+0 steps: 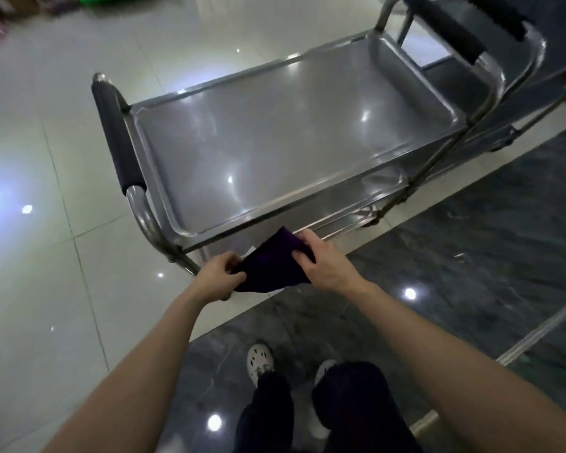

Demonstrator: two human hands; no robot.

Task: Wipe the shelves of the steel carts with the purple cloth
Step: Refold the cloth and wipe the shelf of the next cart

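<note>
Two hands, left (221, 271) and right (321, 261), each grip clamped on the purple cloth (272, 266) stretched between them, near the steel cart's top shelf (275, 142) edge.

I can read no text, brand or number anywhere; the white tag (249, 251) by the purple cloth (268, 269) is too blurred.

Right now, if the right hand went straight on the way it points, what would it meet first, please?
Most likely the near rim of the top shelf: the right hand, gripping the purple cloth, points towards it, cloth corner leading. Depth is unclear; it might pass just under the rim.
</note>
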